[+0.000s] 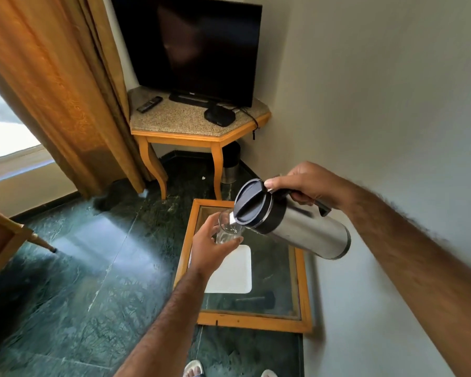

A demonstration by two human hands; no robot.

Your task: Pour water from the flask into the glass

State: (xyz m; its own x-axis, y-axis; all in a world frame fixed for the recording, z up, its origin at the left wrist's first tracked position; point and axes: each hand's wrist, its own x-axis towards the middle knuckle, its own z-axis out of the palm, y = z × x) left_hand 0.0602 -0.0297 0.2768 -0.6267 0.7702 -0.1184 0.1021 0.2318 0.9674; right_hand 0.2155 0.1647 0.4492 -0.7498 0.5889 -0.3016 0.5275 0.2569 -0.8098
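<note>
A steel flask (pixel 305 231) with a black lid and black handle is tipped steeply to the left, its spout over the rim of a clear glass (pixel 227 229). My right hand (pixel 307 187) grips the flask's handle, thumb resting on the lid lever. My left hand (pixel 211 250) holds the glass from below and the side, above a low glass-topped table (pixel 303 292). Some water shows inside the glass. The spout's tip is partly hidden behind the glass rim.
A white mat (pixel 234 270) lies on the low table with its wooden frame. Beyond stands a corner table (pixel 174 131) with a TV (pixel 191 47), a remote and a black box. A curtain hangs at left, a wall runs along the right, and a metal bin (pixel 230 165) stands under the corner table.
</note>
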